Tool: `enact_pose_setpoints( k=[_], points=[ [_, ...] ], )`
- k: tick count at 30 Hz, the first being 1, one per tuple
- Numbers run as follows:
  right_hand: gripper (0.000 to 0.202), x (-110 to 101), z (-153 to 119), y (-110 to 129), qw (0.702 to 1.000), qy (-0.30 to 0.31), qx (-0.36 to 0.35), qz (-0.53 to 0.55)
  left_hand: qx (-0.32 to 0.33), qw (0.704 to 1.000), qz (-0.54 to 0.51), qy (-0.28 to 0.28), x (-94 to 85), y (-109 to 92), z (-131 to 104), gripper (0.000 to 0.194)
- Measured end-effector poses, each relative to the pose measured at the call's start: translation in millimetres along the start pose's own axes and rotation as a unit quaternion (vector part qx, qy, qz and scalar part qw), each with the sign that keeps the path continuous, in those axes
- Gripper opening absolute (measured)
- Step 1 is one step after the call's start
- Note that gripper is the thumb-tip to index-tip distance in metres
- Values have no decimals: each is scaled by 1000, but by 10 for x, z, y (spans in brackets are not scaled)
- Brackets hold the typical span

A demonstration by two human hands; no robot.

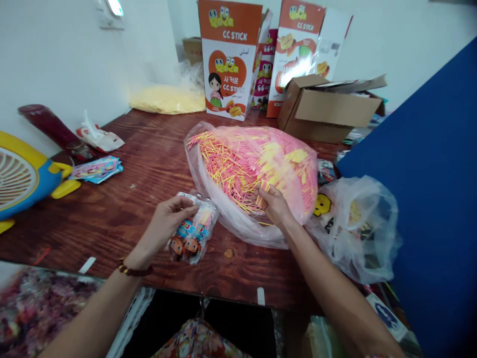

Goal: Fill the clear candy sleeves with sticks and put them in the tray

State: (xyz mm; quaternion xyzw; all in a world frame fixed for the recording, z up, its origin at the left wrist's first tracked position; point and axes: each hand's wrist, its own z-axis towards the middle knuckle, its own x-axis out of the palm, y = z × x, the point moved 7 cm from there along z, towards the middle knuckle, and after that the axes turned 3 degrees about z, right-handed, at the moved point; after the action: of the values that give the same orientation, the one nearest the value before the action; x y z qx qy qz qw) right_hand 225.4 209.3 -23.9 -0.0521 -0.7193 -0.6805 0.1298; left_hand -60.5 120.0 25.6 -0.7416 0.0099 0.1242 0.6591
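A large clear plastic bag [242, 231] lies open on the dark red wooden table, full of thin pink and yellow sticks [227, 174]. My right hand [274, 204] reaches into the bag's mouth, its fingers closed around a few of the sticks. Over the table to the left, my left hand [173, 219] pinches the upper part of a small printed plastic packet [196, 231]. The packet is see-through in places, with cartoon faces near its lower end and some pink and yellow showing inside.
Tall printed boxes [231, 59] and an open cardboard box [335, 112] stand at the back. On the right are a clear plastic bag [372, 223] and a blue panel [421, 174]. A yellow-blue fan [22, 174], flat packets [99, 169] and a tissue pack [99, 136] sit left.
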Motion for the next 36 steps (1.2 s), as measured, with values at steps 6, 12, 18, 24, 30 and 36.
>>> enact_pose_setpoints(
  k=[6,12,18,24,30,36],
  points=[
    [27,548,-344,278,983,121,-26,-136,-19,995,-25,95,505,108,-125,27],
    [22,998,-580,444,877,224,-161,-393,-24,990,-19,135,596,147,-162,24],
    [24,1074,-628,331,849,259,-143,-437,-27,984,-10,177,580,211,-243,29],
    [13,928,-596,498,969,155,-97,-165,28,983,7,183,573,199,-341,30],
    [17,961,-676,636,982,30,-93,162,141,981,42,126,538,40,-400,27],
    [16,1133,-773,555,977,19,-95,190,163,979,45,112,559,9,-412,28]
  ],
)
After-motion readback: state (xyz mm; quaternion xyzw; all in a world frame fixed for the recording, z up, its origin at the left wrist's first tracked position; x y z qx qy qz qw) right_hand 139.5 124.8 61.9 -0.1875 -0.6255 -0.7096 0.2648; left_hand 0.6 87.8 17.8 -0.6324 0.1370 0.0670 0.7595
